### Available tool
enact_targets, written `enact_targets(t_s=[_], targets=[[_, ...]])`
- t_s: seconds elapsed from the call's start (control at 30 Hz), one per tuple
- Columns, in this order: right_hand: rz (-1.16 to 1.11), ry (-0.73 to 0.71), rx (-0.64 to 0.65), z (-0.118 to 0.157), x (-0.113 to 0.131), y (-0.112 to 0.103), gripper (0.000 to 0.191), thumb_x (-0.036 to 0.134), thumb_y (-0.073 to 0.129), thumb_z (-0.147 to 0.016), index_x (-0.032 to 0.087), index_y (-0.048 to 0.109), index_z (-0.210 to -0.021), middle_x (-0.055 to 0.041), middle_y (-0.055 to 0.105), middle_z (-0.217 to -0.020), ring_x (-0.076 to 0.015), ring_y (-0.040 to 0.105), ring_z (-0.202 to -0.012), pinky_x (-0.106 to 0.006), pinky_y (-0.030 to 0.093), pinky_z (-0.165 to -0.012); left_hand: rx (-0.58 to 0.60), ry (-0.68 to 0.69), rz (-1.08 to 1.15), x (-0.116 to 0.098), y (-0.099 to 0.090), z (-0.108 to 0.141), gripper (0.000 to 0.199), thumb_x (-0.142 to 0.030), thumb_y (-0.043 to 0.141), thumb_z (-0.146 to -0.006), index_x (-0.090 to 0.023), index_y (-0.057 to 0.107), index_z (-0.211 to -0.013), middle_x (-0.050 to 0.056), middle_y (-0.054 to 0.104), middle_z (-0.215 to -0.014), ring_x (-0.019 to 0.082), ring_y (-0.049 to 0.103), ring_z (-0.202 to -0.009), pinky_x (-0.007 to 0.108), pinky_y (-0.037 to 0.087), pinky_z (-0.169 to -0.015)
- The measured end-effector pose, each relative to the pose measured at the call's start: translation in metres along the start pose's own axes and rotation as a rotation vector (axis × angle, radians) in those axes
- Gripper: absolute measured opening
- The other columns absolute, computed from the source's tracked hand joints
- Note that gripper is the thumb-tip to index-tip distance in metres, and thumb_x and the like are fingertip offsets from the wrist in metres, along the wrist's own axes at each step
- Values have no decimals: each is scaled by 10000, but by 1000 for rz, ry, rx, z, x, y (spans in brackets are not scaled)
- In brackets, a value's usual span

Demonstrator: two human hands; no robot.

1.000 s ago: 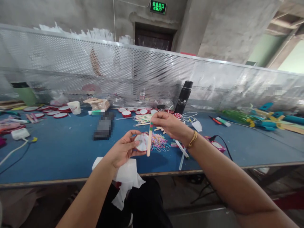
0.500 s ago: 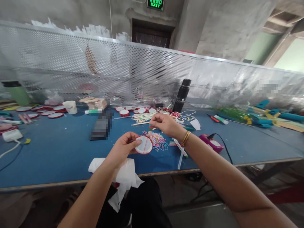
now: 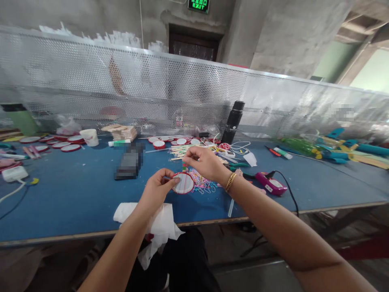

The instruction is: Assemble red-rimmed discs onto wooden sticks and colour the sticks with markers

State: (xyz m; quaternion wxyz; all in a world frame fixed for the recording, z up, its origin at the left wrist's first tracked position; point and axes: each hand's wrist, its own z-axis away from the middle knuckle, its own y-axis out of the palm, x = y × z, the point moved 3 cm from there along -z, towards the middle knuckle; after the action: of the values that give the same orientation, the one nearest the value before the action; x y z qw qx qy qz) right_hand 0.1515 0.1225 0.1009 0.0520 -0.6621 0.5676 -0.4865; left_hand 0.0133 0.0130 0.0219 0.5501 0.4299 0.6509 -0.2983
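My left hand (image 3: 160,187) pinches the left edge of a round white disc (image 3: 184,183) with a red rim and thin red lines across it. Just above the disc's top edge, my right hand (image 3: 202,162) holds a small red and green piece (image 3: 184,166) between its fingertips. Behind and right of the disc lies a pile of colourful small loops (image 3: 204,181), partly under my right hand. Wooden sticks (image 3: 179,151) are spread beyond my right hand.
A phone (image 3: 130,161) lies left of my hands, white tissue (image 3: 164,221) at the front edge. Rightward are a purple device (image 3: 271,183) with a black cable and a black bottle (image 3: 233,123). More red-rimmed discs (image 3: 70,148) and a paper cup (image 3: 89,137) stand at the left.
My right hand has moved left with the red and green piece, which is now over the disc's top edge. The disc has shifted slightly up and left.
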Motion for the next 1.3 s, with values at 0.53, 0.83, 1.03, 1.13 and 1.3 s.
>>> enact_targets(t_s=[0.53, 0.83, 1.03, 1.13, 1.3], targets=[[20, -31, -41, 4, 5, 3, 193, 298, 616, -921, 203, 645, -757, -3, 719, -766, -129, 575, -696, -270, 413, -679, -6, 35, -8, 2, -1, -2, 328, -383, 843, -657, -173, 601, -725, -45, 554, -624, 100, 478, -589, 215, 357, -556], [-10, -36, -37, 5, 7, 3, 186, 298, 611, -918, 208, 633, -756, -8, 712, -763, -138, 596, -721, -268, 428, -691, -19, 31, 24, 1, -1, -2, 343, -381, 871, -623, -174, 608, -698, -47, 557, -623, 97, 480, -582, 214, 371, -555], [-34, -34, -32, 5, 5, 4, 181, 292, 610, -915, 204, 635, -759, -8, 716, -768, -136, 600, -724, -267, 432, -702, -21, 21, -4, 1, -2, -2, 345, -375, 874, -621, -172, 607, -701, -47, 558, -615, 96, 474, -577, 210, 355, -546], [-46, -28, -26, 6, 6, 4, 170, 274, 610, -910, 204, 633, -756, -6, 719, -773, -137, 601, -729, -265, 431, -703, -20, 13, -13, 0, -2, 0, 341, -382, 865, -632, -172, 606, -706, -43, 568, -622, 98, 485, -584, 213, 372, -557], [-60, -30, -17, 6, 7, 5, 160, 276, 608, -904, 206, 626, -761, -1, 705, -761, -136, 590, -722, -268, 432, -708, -24, 10, -19, -2, -1, 1, 345, -396, 862, -631, -174, 605, -695, -43, 566, -604, 99, 488, -563, 214, 373, -541]])
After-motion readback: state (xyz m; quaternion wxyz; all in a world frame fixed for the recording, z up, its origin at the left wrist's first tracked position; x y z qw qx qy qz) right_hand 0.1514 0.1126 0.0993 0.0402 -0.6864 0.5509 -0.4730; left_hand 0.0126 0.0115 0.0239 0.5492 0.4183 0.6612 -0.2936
